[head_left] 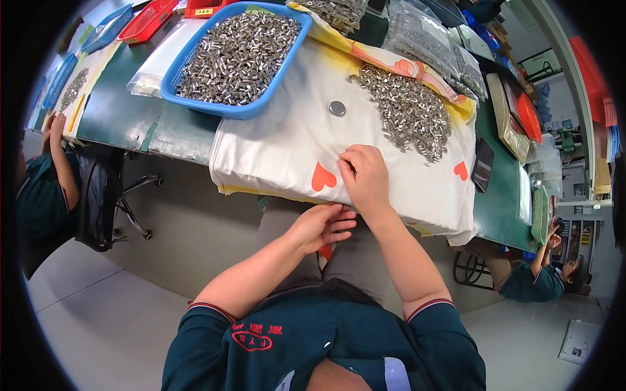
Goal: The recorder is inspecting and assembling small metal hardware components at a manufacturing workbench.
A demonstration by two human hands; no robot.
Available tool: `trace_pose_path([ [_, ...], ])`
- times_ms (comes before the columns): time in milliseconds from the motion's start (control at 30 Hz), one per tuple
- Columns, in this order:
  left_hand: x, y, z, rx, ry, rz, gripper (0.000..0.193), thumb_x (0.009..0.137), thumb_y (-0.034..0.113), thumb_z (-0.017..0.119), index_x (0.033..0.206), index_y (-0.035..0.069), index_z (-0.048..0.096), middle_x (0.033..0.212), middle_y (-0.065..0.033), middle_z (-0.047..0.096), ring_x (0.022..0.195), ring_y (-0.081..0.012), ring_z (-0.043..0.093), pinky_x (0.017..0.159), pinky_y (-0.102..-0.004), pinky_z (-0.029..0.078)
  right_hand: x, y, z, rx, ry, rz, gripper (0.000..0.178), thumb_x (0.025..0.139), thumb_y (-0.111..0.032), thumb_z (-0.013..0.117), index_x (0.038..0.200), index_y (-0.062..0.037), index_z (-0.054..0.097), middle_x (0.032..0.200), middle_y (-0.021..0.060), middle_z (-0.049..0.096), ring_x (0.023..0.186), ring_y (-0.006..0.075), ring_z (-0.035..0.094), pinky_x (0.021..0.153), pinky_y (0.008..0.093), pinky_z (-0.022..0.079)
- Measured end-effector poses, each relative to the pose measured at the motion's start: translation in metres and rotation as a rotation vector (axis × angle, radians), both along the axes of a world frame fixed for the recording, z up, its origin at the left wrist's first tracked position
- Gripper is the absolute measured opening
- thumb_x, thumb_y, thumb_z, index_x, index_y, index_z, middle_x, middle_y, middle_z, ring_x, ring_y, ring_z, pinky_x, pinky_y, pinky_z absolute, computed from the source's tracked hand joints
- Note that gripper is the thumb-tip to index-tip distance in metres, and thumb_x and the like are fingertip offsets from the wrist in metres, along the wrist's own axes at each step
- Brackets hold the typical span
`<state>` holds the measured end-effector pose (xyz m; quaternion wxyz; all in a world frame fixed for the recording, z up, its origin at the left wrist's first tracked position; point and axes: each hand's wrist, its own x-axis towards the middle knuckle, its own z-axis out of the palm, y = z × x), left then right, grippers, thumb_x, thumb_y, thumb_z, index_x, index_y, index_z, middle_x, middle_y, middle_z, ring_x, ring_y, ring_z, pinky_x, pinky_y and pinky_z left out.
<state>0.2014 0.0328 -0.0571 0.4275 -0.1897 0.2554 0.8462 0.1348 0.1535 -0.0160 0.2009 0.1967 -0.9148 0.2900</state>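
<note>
My right hand (366, 174) rests on the white cloth (274, 153) near the table's front edge. Its fingers are curled in, and whatever they may hold is hidden. Just below that edge is my left hand (321, 228), its fingers apart and partly stretched under the right wrist; I see nothing held in it. A heap of small silvery metal cylinders (411, 114) spreads over the cloth to the right, beyond the right hand. Ahead of that hand a round grey metal disc (336, 108) lies alone. Farther left, a blue plastic basket (171, 88) is filled with similar cylinders.
Bags of metal parts (424, 39) lie at the back right, and a dark phone-like object (482, 165) is by the cloth's right edge. Red baskets (147, 23) stand at the back left. Co-workers sit at both sides, a chair (98, 202) beside the left one.
</note>
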Motion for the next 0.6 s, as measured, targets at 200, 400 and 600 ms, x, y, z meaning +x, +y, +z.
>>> trace_pose_path([
  [200, -0.009, 0.015, 0.001, 0.081, -0.117, -0.066, 0.032, 0.093, 0.023, 0.026, 0.111, 0.003, 0.044, 0.104, -0.0133, 0.055, 0.099, -0.0259, 0.054, 0.085, -0.0425, 0.044, 0.016, 0.012, 0.002, 0.007, -0.020, 0.025, 0.010, 0.068, -0.005, 0.062, 0.078, -0.0022, 0.060, 0.086, 0.0090, 0.057, 0.084, 0.0260, 0.053, 0.072, 0.0338, 0.043],
  [400, -0.017, 0.034, -0.003, 0.273, -0.114, -0.084, 0.037, 0.093, 0.025, 0.021, 0.113, 0.002, 0.043, 0.109, -0.0122, 0.053, 0.100, -0.0249, 0.054, 0.082, -0.0410, 0.048, 0.025, 0.009, 0.001, -0.058, -0.032, -0.036, 0.011, 0.069, -0.004, 0.062, 0.080, -0.0016, 0.060, 0.087, 0.0088, 0.058, 0.086, 0.0261, 0.053, 0.074, 0.0338, 0.043],
  [600, -0.015, 0.036, -0.028, 0.544, -0.137, 0.023, 0.035, 0.094, 0.023, 0.022, 0.111, 0.003, 0.045, 0.110, -0.0107, 0.052, 0.100, -0.0216, 0.054, 0.083, -0.0360, 0.048, 0.046, 0.012, 0.001, -0.050, -0.028, -0.061, 0.012, 0.068, -0.004, 0.062, 0.080, -0.0011, 0.060, 0.087, 0.0087, 0.058, 0.086, 0.0259, 0.053, 0.074, 0.0338, 0.043],
])
